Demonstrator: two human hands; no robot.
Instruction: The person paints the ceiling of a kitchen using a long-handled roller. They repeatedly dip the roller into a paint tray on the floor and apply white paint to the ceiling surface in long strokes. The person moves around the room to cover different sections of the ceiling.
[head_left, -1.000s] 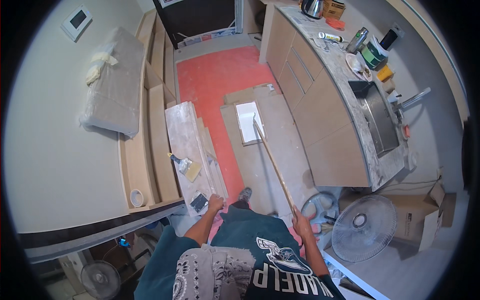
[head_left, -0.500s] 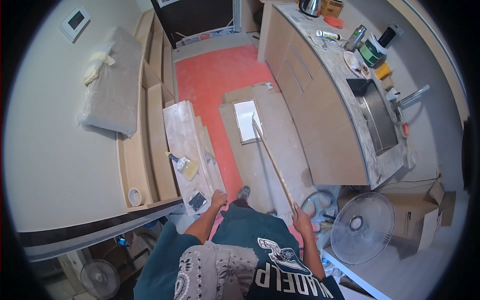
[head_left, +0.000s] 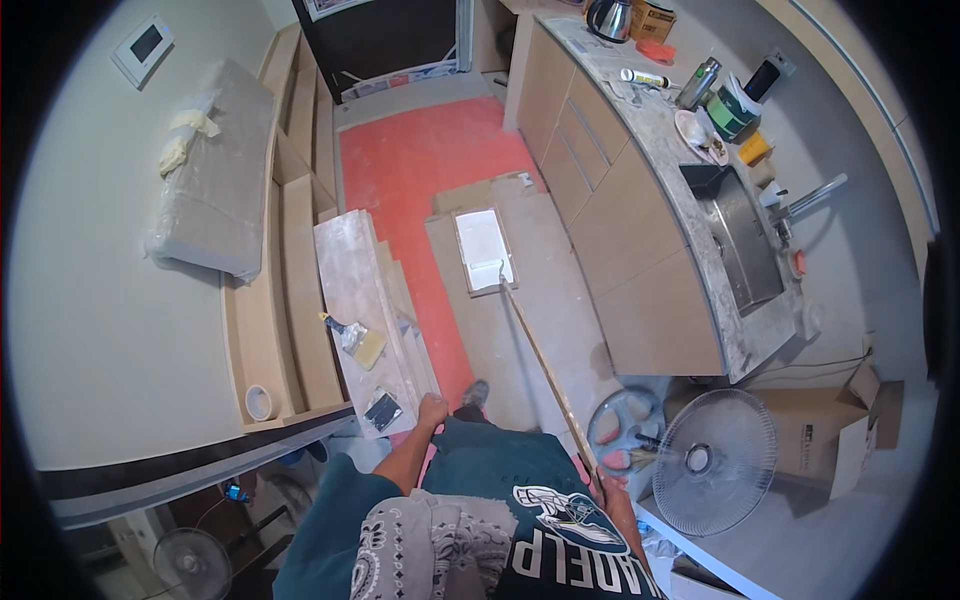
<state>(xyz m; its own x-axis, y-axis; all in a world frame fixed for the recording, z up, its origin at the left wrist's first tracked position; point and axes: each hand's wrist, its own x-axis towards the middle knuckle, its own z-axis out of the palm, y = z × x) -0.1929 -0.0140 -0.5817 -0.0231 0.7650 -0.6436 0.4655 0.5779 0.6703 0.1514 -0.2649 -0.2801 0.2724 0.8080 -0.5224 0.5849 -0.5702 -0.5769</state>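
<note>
My right hand (head_left: 612, 490) grips the lower end of a long wooden pole (head_left: 545, 365), close beside my right thigh. At its far end, the pole joins a bent metal roller frame (head_left: 502, 272) reaching into a shallow rectangular tray (head_left: 485, 291) of white paint. White blends with white there, so the roller's sleeve is hard to make out. My left hand (head_left: 432, 410) rests by my left knee, next to a stack of pale boards (head_left: 345, 260); its fingers look curled, with nothing visible in them. On the boards lie a wide brush (head_left: 362, 345) and a dark flat pad (head_left: 382, 410).
Grey sheeting and red floor covering (head_left: 400, 160) surround the tray. A cabinet with a sink (head_left: 740, 240) stands on the right, a fan (head_left: 715, 460) and cardboard box (head_left: 825, 430) near right. Low wooden shelving (head_left: 290, 300) and a plastic-wrapped panel (head_left: 215, 180) line the left.
My right hand has drawn the pole back toward me. The roller frame has moved from the tray's middle to its near end. My left hand has stayed near my knee.
</note>
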